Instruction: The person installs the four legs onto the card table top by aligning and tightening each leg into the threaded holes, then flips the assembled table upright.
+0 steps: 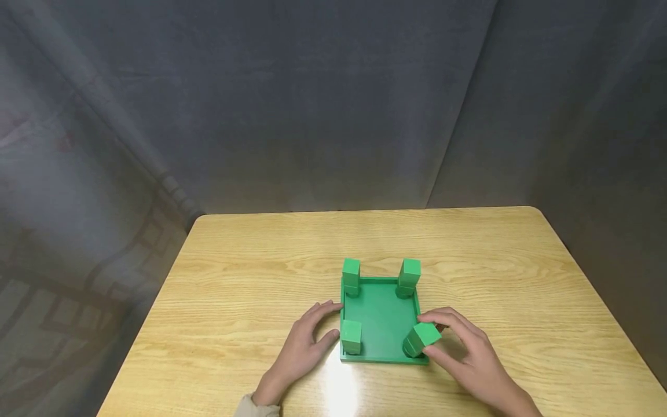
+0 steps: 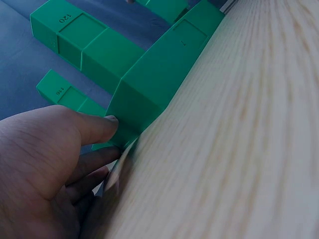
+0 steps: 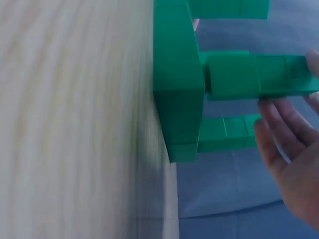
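A shallow green square tray [image 1: 383, 319], with a raised rim, rests on the table with a green square post at each corner. My right hand [image 1: 469, 353] pinches the front right post [image 1: 423, 336] between thumb and fingers. That post leans to the right, while the front left post [image 1: 351, 336] stands upright. In the right wrist view the held post [image 3: 234, 77] shows a narrower neck where it meets the tray. My left hand [image 1: 304, 347] touches the tray's left side with fingertips and thumb, not curled round it. Raised digits mark a post [image 2: 94, 37] in the left wrist view.
Two more green posts, the back left [image 1: 351, 275] and the back right [image 1: 409, 273], rise from the far corners. Beneath everything is a wood-grain table [image 1: 250, 260]. Dark grey cloth [image 1: 312, 104] hangs behind the table and at its sides.
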The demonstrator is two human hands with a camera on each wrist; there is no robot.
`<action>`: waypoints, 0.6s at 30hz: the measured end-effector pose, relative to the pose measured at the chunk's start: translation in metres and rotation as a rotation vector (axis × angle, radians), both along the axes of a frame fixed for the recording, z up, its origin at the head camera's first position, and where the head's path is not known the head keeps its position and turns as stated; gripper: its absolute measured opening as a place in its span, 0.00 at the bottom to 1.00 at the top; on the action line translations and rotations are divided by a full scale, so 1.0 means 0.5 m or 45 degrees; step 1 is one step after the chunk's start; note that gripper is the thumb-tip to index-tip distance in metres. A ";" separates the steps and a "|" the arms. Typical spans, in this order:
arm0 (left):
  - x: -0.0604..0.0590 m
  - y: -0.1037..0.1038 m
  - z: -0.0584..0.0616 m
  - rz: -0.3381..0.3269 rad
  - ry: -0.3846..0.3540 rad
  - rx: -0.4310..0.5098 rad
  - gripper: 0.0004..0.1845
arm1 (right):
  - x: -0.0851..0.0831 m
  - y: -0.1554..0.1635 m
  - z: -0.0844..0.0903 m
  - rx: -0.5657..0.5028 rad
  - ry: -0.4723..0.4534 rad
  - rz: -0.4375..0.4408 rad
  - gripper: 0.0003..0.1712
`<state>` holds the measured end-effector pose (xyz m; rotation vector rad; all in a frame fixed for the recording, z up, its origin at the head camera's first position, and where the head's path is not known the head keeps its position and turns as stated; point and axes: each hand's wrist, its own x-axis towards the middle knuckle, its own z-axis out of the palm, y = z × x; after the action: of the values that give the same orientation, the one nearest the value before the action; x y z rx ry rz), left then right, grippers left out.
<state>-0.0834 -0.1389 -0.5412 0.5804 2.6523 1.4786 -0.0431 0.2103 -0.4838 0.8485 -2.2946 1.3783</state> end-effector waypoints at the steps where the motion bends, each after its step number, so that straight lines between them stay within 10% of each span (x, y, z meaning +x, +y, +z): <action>1: 0.000 0.000 0.000 0.000 0.000 0.000 0.29 | -0.002 -0.002 -0.003 -0.006 0.029 -0.020 0.32; 11: -0.001 -0.001 0.000 0.001 -0.009 0.004 0.29 | -0.002 -0.012 -0.008 -0.013 0.086 -0.171 0.29; 18: 0.000 -0.001 0.000 0.003 -0.015 0.007 0.29 | -0.001 -0.004 0.000 -0.062 0.014 0.030 0.33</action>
<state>-0.0832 -0.1396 -0.5412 0.5679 2.6418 1.4855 -0.0434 0.2082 -0.4839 0.8690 -2.2403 1.4297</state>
